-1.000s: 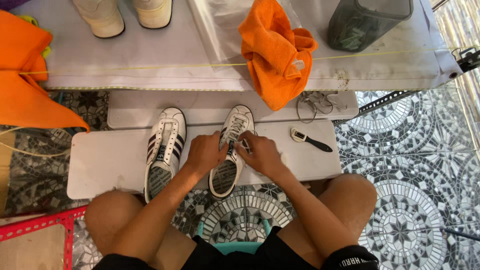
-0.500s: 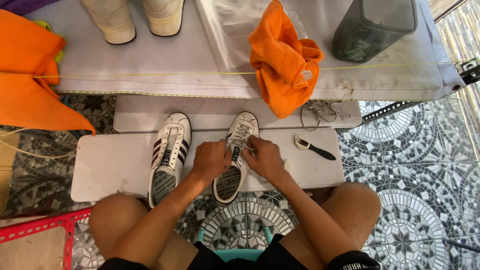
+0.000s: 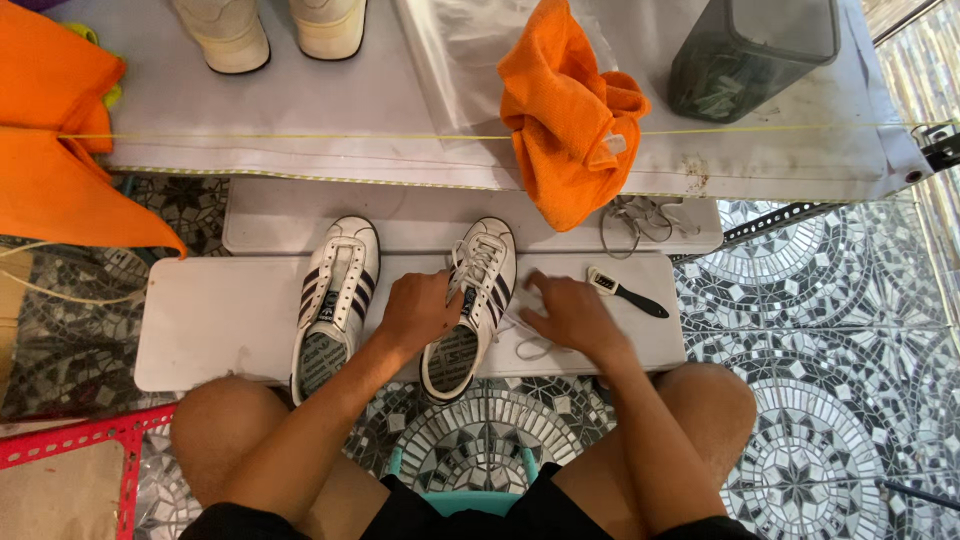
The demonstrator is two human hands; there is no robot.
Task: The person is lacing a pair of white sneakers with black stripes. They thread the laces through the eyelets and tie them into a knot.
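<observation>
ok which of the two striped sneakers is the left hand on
The right-hand sneaker, nearer the brush. The left hand grips its side; the other sneaker lies untouched.

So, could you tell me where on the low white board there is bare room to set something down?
The widest free patch on the white board lies left of the left shoe. It is crowded from the right shoe, held by the left hand, past the right hand on the loose lace, to the small brush.
</observation>
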